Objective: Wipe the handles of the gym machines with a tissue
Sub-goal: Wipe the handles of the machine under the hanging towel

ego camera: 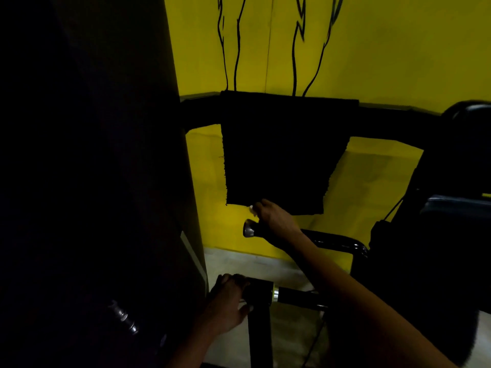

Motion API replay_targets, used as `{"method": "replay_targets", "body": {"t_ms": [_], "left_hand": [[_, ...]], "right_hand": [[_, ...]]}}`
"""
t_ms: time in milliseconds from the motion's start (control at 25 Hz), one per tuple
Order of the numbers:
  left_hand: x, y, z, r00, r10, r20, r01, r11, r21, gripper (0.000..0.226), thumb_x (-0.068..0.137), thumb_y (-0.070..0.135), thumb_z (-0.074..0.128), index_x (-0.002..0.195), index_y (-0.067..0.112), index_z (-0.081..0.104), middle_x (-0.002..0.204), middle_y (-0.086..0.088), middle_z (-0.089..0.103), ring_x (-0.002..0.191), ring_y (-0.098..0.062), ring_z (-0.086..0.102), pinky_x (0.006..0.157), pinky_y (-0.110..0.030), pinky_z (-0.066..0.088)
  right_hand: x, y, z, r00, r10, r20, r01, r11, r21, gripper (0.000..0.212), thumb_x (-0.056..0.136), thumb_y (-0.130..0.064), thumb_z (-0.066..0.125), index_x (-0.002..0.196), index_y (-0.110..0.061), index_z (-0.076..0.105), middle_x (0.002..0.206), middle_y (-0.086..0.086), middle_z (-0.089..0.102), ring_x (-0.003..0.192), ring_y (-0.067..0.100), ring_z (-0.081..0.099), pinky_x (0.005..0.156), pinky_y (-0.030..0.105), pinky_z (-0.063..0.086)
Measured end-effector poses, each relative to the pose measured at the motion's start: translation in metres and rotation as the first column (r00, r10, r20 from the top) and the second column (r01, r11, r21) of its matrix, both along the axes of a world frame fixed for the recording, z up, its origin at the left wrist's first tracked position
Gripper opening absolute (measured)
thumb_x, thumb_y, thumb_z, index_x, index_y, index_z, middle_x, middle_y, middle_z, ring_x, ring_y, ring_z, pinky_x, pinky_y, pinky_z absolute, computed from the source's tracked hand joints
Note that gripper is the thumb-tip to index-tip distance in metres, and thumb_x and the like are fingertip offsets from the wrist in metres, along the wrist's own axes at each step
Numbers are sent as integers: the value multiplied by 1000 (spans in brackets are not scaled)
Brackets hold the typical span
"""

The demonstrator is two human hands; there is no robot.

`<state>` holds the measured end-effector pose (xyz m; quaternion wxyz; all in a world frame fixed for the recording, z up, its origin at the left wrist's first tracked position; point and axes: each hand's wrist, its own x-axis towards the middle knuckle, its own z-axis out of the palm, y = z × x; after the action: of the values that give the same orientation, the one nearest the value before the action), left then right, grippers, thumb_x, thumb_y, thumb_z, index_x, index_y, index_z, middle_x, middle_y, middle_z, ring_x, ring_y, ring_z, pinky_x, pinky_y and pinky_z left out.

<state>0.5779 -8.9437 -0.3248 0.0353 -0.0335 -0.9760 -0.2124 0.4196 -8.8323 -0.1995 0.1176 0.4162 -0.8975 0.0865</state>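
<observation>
A yellow wall (385, 49) fills the view behind a black cloth (276, 155) draped over a dark bar (393, 120). Your right arm reaches forward across the frame, and your right hand (273, 217) curls over the far handle (261, 229) near its metal end cap, pinching a scrap of white tissue (252, 209) at the fingertips. Your left hand (229, 301), wrist bent, wraps its fingers round the end of the near handle (259, 292), left of its metal collar.
</observation>
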Motion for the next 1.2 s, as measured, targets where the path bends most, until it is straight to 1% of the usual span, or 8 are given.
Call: {"method": "replay_targets", "body": {"t_ms": [200, 240, 320, 440, 640, 760, 920, 1200], "left_hand": [[-33, 7, 85, 993, 113, -17, -104, 958, 267, 36, 87, 32, 67, 117, 14, 61, 118, 1, 60, 111, -15, 56, 83, -16, 39], [-37, 11, 104, 993, 114, -40, -98, 951, 295, 35, 87, 30, 68, 116, 13, 62, 117, 0, 61, 110, -15, 57, 83, -19, 41], [-44, 21, 141, 993, 91, -77, -62, 947, 314, 33, 87, 28, 68, 115, 10, 61, 115, -2, 61, 110, -17, 57, 85, -25, 44], [-51, 35, 188, 988, 62, -144, -11, 945, 326, 34, 88, 25, 67, 117, 7, 60, 116, -4, 59, 114, -19, 55, 90, -31, 46], [-56, 75, 237, 976, 2, -216, 75, 934, 348, 35, 89, 23, 66, 119, 5, 59, 122, -10, 60, 118, -24, 54, 97, -39, 46], [-69, 109, 260, 972, -26, -232, 103, 941, 324, 38, 88, 28, 67, 120, 9, 59, 123, -6, 60, 117, -20, 55, 94, -31, 46], [-91, 169, 295, 954, -198, -225, 262, 916, 304, 40, 86, 29, 69, 120, 11, 60, 119, -3, 61, 112, -16, 56, 84, -20, 40], [-88, 282, 313, 784, -574, -235, 620, 734, 277, 32, 83, 28, 72, 108, 10, 64, 103, -3, 65, 95, -16, 61, 80, -27, 48]], "right_hand": [[-8, 68, 17, 892, -81, 444, 267, 888, -375, 32, 95, -23, 48, 123, -8, 55, 118, 7, 54, 117, 28, 53, 99, 37, 43], [-7, 80, 25, 877, -66, 477, 290, 862, -415, 26, 94, -21, 49, 117, -12, 58, 112, 7, 57, 109, 29, 57, 94, 39, 47], [0, 100, 46, 893, -29, 449, 269, 834, -482, 21, 91, -9, 52, 108, -13, 64, 94, 12, 64, 82, 25, 61, 68, 33, 49], [18, 131, 84, 929, -52, 366, 226, 864, -450, 25, 94, -1, 50, 115, -10, 58, 87, 4, 61, 69, -1, 57, 63, 14, 45], [46, 183, 125, 944, -205, 257, 301, 853, -426, 14, 92, -9, 56, 102, -3, 62, 88, 7, 64, 77, 16, 59, 61, 20, 44], [63, 215, 149, 903, -348, 251, 422, 827, -371, 9, 89, -15, 58, 93, -9, 62, 88, 11, 66, 78, 26, 63, 66, 41, 54], [85, 270, 180, 814, -539, 218, 575, 692, -437, 5, 84, -13, 57, 80, -15, 60, 86, 9, 68, 79, 24, 64, 64, 35, 51], [165, 373, 190, 548, -808, 217, 776, 394, -492, 11, 76, -16, 60, 84, -22, 65, 86, 4, 69, 82, 23, 64, 68, 36, 52]]}}
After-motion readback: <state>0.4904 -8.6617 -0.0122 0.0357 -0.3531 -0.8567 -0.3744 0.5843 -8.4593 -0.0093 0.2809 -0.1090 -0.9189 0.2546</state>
